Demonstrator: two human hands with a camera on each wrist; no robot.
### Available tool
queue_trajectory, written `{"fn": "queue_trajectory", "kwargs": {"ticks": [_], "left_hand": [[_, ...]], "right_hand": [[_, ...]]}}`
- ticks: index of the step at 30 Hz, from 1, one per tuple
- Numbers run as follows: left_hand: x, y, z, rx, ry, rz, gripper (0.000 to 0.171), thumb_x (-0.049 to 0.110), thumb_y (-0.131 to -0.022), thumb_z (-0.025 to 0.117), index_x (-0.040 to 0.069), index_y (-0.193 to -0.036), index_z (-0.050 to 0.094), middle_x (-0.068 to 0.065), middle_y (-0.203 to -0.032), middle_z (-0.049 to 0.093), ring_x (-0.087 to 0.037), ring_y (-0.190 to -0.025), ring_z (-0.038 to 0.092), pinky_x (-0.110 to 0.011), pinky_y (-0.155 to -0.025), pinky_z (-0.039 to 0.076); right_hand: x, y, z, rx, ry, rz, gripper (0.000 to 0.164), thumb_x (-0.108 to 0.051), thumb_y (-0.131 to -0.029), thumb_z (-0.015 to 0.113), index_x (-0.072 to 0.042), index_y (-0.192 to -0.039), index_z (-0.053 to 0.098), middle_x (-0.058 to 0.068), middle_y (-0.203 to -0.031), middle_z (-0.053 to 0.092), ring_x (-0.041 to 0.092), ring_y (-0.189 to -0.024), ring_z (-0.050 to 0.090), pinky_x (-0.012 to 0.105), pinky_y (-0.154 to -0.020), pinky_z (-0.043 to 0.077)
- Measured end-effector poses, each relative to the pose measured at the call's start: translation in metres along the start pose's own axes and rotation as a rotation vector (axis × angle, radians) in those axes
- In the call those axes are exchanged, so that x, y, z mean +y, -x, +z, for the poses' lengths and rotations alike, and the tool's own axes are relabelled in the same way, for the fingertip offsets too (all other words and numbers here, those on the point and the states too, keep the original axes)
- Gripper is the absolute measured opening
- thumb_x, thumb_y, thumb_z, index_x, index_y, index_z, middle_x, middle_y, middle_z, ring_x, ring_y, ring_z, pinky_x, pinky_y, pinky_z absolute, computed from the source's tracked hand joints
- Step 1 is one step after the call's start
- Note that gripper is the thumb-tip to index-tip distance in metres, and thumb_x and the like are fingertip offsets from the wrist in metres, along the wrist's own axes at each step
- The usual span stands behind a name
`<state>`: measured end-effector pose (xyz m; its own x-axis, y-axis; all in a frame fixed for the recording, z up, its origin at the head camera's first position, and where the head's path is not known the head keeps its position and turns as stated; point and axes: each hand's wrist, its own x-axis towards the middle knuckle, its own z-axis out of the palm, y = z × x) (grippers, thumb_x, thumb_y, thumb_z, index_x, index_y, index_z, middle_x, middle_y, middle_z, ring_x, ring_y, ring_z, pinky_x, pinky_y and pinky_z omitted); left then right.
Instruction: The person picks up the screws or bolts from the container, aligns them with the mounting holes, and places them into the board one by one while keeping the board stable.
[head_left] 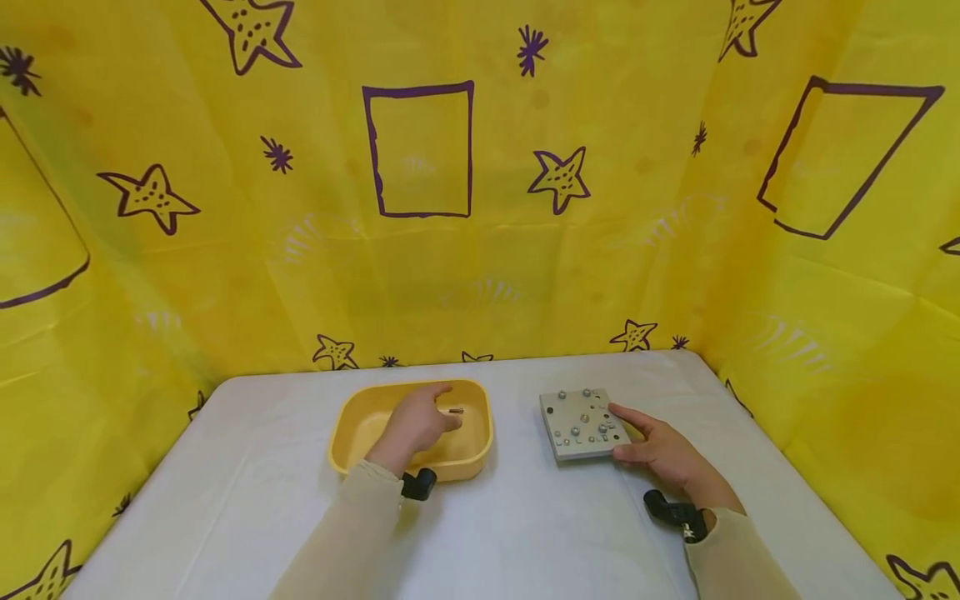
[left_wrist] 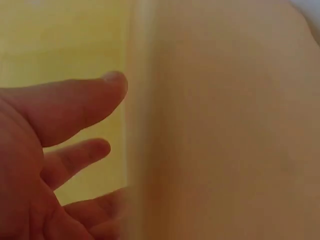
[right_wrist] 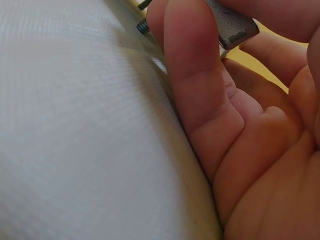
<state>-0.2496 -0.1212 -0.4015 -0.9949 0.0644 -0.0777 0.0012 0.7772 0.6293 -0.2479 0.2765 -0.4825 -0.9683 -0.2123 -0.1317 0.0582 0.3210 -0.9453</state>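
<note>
My left hand (head_left: 420,419) reaches into a yellow plastic basin (head_left: 341,437), thumb and fingers spread apart. A small dark screw (head_left: 456,411) shows beside its fingertips, near the basin's right side. The basin wall (left_wrist: 225,125) fills much of the left wrist view, with the thumb (left_wrist: 85,102) held away from the fingers. My right hand (head_left: 663,450) grips the right edge of a square grey metal plate (head_left: 566,417) set with several screws and holes. In the right wrist view, fingers curl under the plate's corner (right_wrist: 235,30), and a threaded screw end (right_wrist: 143,26) pokes out below it.
A white cloth covers the table (head_left: 510,533). Yellow printed curtains (head_left: 495,250) stand behind it and along both sides. The basin lies left of the plate, with a strip of cloth between them. Black wrist cameras (head_left: 420,483) sit on both wrists.
</note>
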Motion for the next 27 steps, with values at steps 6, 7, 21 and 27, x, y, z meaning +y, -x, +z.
{"fn": "queue_trajectory", "kwargs": {"ticks": [6, 7, 21, 27], "left_hand": [[-0.015, -0.014, 0.015, -0.066, -0.004, 0.010, 0.067, 0.020, -0.085, 0.081, 0.010, -0.144, 0.053, -0.016, -0.142, 0.052, -0.033, -0.128, 0.048, -0.050, -0.106, 0.037], [-0.017, -0.015, 0.018, -0.071, -0.007, 0.015, 0.067, 0.020, -0.084, 0.081, 0.010, -0.144, 0.053, -0.016, -0.141, 0.053, -0.033, -0.128, 0.048, -0.049, -0.106, 0.037], [-0.022, -0.027, 0.042, 0.006, -0.162, 0.123, 0.047, 0.022, -0.091, 0.071, 0.004, -0.133, 0.062, -0.019, -0.130, 0.058, -0.034, -0.120, 0.054, -0.047, -0.104, 0.040], [-0.021, -0.024, 0.044, 0.023, -0.280, 0.145, 0.041, 0.019, -0.093, 0.069, 0.003, -0.130, 0.065, -0.025, -0.128, 0.053, -0.037, -0.113, 0.057, -0.047, -0.099, 0.044]], "right_hand": [[0.001, 0.000, -0.001, 0.001, -0.015, -0.008, 0.088, -0.027, -0.077, 0.086, -0.021, -0.153, 0.042, 0.016, -0.157, 0.032, 0.036, -0.137, 0.033, 0.062, -0.113, 0.005], [0.001, 0.000, -0.001, 0.002, -0.014, -0.009, 0.088, -0.027, -0.077, 0.086, -0.020, -0.153, 0.042, 0.016, -0.157, 0.032, 0.036, -0.137, 0.033, 0.062, -0.113, 0.005], [-0.001, 0.001, 0.000, 0.002, 0.001, -0.013, 0.088, -0.028, -0.077, 0.086, -0.020, -0.153, 0.042, 0.015, -0.159, 0.028, 0.038, -0.141, 0.025, 0.064, -0.112, 0.001], [0.001, 0.000, 0.000, 0.001, -0.010, -0.015, 0.088, -0.027, -0.077, 0.086, -0.019, -0.153, 0.043, 0.016, -0.158, 0.030, 0.038, -0.140, 0.027, 0.064, -0.112, 0.002]]}}
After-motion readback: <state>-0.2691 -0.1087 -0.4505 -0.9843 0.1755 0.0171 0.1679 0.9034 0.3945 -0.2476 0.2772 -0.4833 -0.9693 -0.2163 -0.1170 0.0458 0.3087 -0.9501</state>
